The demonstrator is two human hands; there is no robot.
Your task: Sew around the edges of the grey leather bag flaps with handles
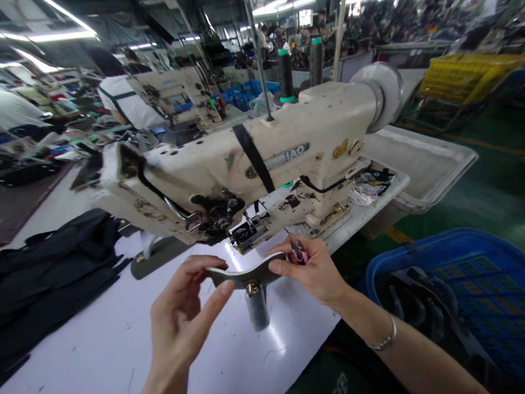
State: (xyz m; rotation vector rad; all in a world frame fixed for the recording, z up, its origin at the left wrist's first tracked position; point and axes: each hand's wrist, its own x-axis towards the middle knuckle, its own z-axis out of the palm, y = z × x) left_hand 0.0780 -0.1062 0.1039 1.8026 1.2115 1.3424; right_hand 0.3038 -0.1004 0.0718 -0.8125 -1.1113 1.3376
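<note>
My left hand (pixel 176 314) and my right hand (pixel 318 273) hold the two ends of a dark strip (pixel 264 272) with a pale edge, bent into a shallow curve above the white table. Each hand pinches its end between thumb and fingers. A brass-coloured fitting (pixel 251 288) sits at the strip's middle, and a grey wrapped piece (pixel 258 313) hangs below it. Tucked in my right hand are small thread snips (pixel 298 251) with something pink at the handle. Just beyond the strip is the sewing machine (pixel 262 158), its needle area partly hidden.
A similar dark strip (pixel 162 257) with a brass fitting lies left of the machine. Black fabric (pixel 69 262) is heaped at the table's left. On the right stand a blue basket (pixel 435 241) with dark pieces and a whitish bin (pixel 426 158). Coworkers sit behind.
</note>
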